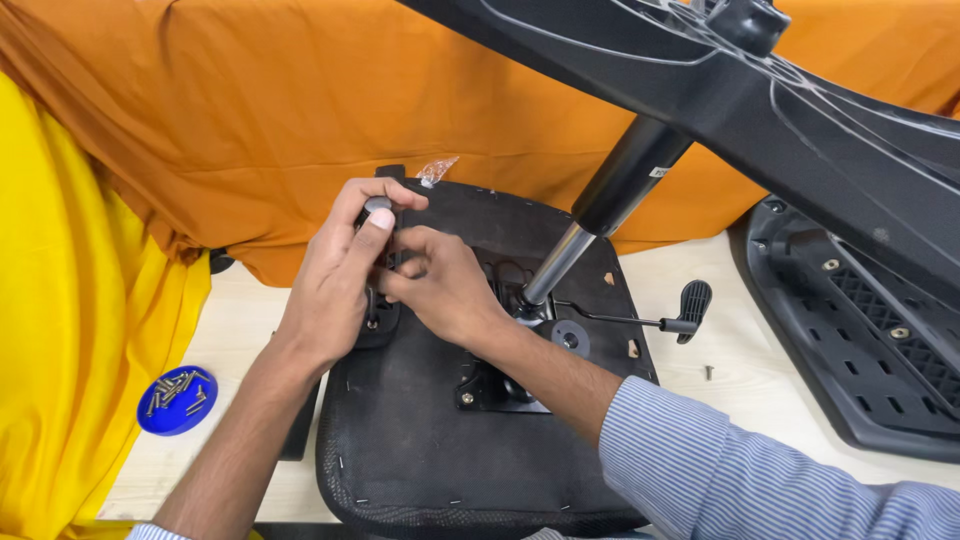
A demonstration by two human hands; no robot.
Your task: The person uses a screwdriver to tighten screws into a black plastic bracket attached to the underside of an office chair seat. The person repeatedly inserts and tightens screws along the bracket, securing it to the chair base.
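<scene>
Tabletop [690,330] of pale wood carries everything I see, with orange cloth [300,110] draped behind it and yellow cloth [60,330] hanging down on my left side. An upturned black chair seat [420,440] lies on it, its gas cylinder [600,215] slanting up to the star base [800,90] overhead, and a lever [680,312] sticking out toward a second black panel [860,340]. A blue lid of screws [177,400] sits well off to the left. My left hand [335,285] has its fingers [372,225] curled narrow, thumb pressed on a small grey knob [377,205] at the seat's bracket. My right hand [445,285] is pinched close beside it, touching the same bracket; what it grips I cannot tell.
</scene>
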